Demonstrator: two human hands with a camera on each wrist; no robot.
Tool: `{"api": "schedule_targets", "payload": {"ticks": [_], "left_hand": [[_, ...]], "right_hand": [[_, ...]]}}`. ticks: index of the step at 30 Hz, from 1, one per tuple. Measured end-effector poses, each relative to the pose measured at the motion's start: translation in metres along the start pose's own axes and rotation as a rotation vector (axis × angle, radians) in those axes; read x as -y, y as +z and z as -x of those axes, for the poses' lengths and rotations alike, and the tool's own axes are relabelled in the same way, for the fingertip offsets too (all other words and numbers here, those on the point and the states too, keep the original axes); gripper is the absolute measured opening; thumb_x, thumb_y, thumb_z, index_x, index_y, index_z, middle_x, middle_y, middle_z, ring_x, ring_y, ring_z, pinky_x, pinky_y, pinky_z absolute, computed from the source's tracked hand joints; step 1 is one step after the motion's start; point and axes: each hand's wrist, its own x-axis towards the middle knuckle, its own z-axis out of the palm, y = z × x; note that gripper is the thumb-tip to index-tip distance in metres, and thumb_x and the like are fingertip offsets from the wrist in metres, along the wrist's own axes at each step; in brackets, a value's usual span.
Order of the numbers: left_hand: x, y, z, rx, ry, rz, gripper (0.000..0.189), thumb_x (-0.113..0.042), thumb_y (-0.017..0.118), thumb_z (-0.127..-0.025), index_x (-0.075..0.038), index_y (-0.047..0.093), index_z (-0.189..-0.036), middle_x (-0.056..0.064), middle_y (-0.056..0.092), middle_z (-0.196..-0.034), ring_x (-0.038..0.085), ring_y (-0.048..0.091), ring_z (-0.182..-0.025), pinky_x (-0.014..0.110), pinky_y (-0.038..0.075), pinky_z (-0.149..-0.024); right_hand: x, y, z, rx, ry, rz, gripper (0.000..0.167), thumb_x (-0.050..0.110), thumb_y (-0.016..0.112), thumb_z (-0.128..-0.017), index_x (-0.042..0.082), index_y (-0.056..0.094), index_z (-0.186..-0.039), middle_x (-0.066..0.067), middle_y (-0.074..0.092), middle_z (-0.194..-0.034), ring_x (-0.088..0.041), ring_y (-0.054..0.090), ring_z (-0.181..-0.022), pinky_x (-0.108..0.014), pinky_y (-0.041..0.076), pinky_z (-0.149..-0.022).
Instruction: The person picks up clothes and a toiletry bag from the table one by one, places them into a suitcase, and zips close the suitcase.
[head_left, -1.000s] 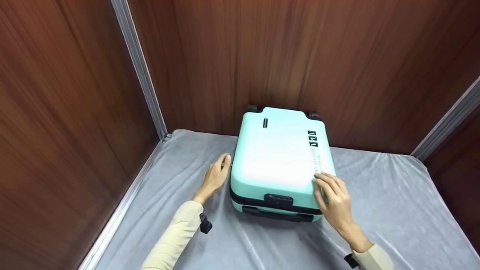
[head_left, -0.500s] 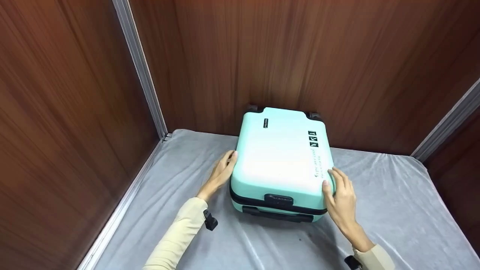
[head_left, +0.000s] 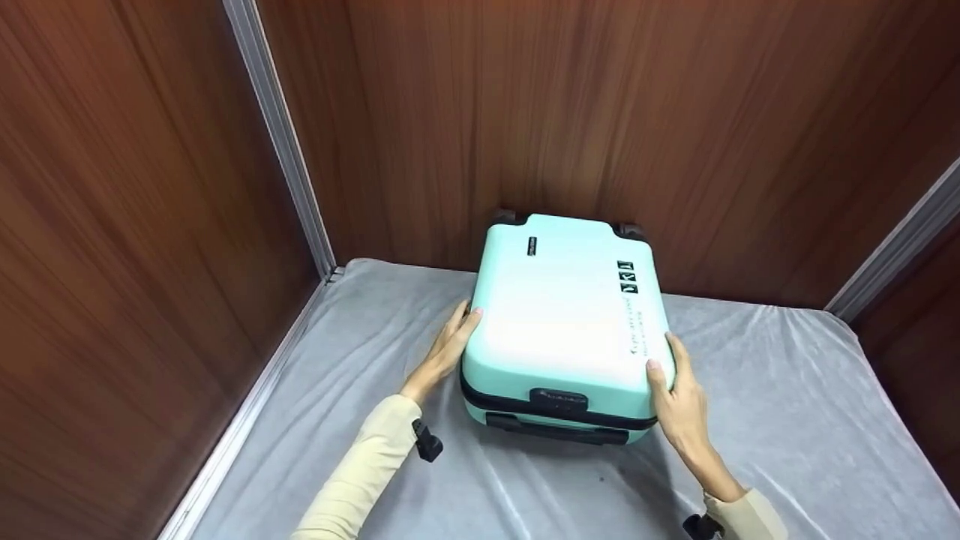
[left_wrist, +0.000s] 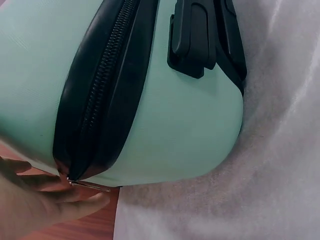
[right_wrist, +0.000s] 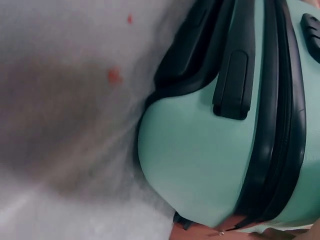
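A mint-green hard-shell suitcase (head_left: 562,300) lies flat on the grey cloth, its wheels toward the back wall. On its near end are a black lock (head_left: 559,399) and a black carry handle (head_left: 555,430). My left hand (head_left: 444,349) holds the left side, thumb at the upper edge and fingers down the side. In the left wrist view its fingers (left_wrist: 75,207) lie beside the end of the zipper (left_wrist: 102,80), by a small zipper pull (left_wrist: 90,186). My right hand (head_left: 682,401) grips the right side near the front corner, thumb on the top edge.
Grey cloth (head_left: 360,337) covers the surface beneath the suitcase. Brown wood-look panels (head_left: 420,135) rise behind it and at both sides, with metal strips (head_left: 281,127) at the corners. The suitcase wheels (head_left: 628,231) are close to the back panel.
My right hand has moved right, off the top face and onto the right side. My left hand has come in against the left side, thumb now at the edge. The suitcase has barely moved.
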Motion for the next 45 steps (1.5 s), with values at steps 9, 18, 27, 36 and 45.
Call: {"api": "schedule_targets", "payload": {"ticks": [9,18,27,36,45], "left_hand": [[0.003,0.01,0.002,-0.008,0.055,0.104,0.071,-0.043,0.039,-0.104,-0.003,0.014,-0.157,0.014,0.014,-0.163,0.026,0.012,-0.149,0.042,0.012,-0.119],[0.004,0.022,0.012,-0.108,0.108,0.073,0.064,-0.041,0.037,-0.106,-0.005,0.019,-0.156,0.009,0.019,-0.162,0.023,0.017,-0.148,0.039,0.014,-0.119],[-0.01,0.043,0.039,-0.237,0.106,0.0,0.063,-0.043,0.038,-0.106,-0.009,0.023,-0.156,0.007,0.024,-0.16,0.025,0.022,-0.147,0.041,0.019,-0.117],[-0.019,0.058,0.065,-0.264,0.064,-0.032,0.069,-0.044,0.043,-0.104,-0.006,0.022,-0.157,0.015,0.024,-0.16,0.031,0.021,-0.147,0.047,0.018,-0.117],[-0.016,0.049,0.058,-0.16,-0.058,-0.072,0.07,-0.054,0.042,-0.102,-0.013,0.022,-0.155,0.019,0.023,-0.158,0.039,0.027,-0.142,0.058,0.027,-0.11]], "right_hand": [[-0.003,0.006,0.002,-0.069,0.003,0.013,0.061,0.032,0.051,-0.098,0.011,0.035,-0.154,-0.033,0.06,-0.121,-0.039,0.058,-0.082,-0.05,0.041,-0.07],[-0.009,0.008,-0.003,-0.171,-0.108,0.011,0.059,0.027,0.048,-0.094,0.003,0.043,-0.148,-0.036,0.064,-0.098,-0.039,0.055,-0.067,-0.047,0.04,-0.059],[-0.021,-0.003,-0.01,-0.19,-0.162,-0.048,0.052,0.021,0.046,-0.094,0.004,0.051,-0.143,-0.031,0.064,-0.116,-0.028,0.056,-0.074,-0.032,0.039,-0.07],[-0.033,-0.019,-0.024,-0.118,-0.207,-0.113,0.046,0.013,0.045,-0.096,0.004,0.055,-0.14,-0.023,0.061,-0.128,-0.004,0.055,-0.093,-0.021,0.038,-0.08],[-0.034,-0.03,-0.024,-0.052,-0.159,0.011,0.044,0.019,0.047,-0.101,0.013,0.052,-0.144,-0.022,0.063,-0.126,-0.021,0.057,-0.077,-0.028,0.04,-0.074]]}}
